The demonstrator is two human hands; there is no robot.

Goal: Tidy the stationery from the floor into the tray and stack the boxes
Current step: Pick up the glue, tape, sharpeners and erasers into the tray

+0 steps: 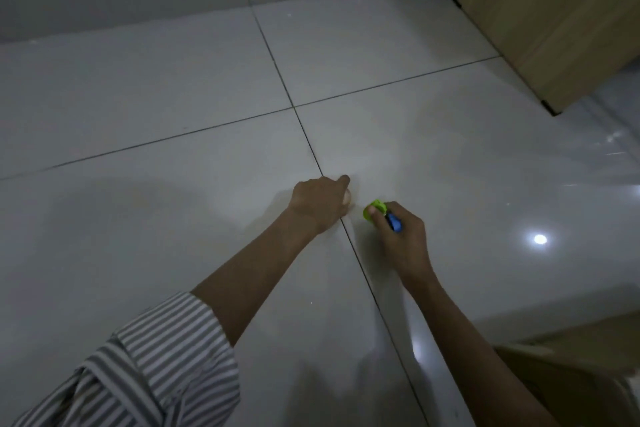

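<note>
Light, hard bits, I judge — pinch across the sides
My right hand (398,236) clamps a green piece (375,209) and a blue piece (394,222) just above the floor (173,97); my left hand (320,203) curls on a pale piece (347,197), likely slippery

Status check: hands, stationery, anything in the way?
Right hand grips green and blue stationery. Left hand curled down on floor, hold unclear. No obstruction seen.
</note>
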